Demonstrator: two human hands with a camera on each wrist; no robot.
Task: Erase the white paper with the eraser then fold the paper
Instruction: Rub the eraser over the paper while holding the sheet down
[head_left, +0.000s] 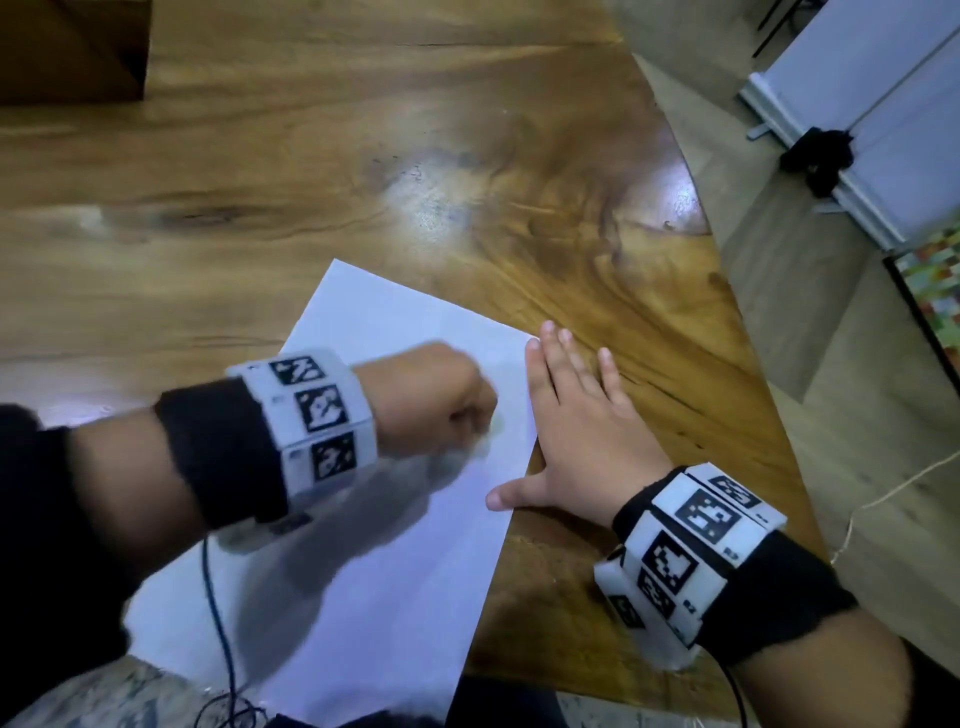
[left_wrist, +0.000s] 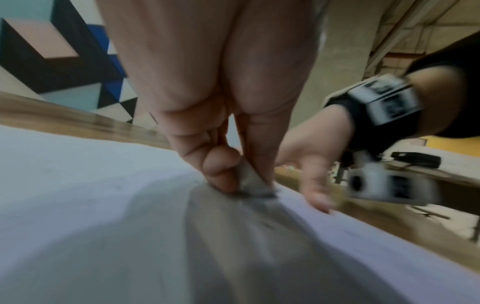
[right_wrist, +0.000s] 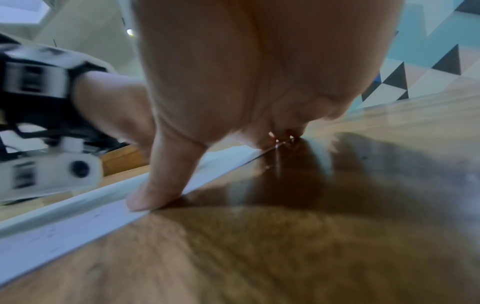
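A white paper lies flat on the wooden table, turned at an angle. My left hand is curled over the sheet's upper right part and pinches a small greyish eraser between thumb and fingers, its tip touching the paper. The motion blurs it. My right hand lies flat with straight spread fingers along the sheet's right edge, mostly on the wood. Its thumb presses on the paper's edge.
The table's curved right edge runs close past my right wrist, with floor beyond. A dark wooden block sits at the far left corner. A thin black cable hangs from my left wrist over the paper's near end.
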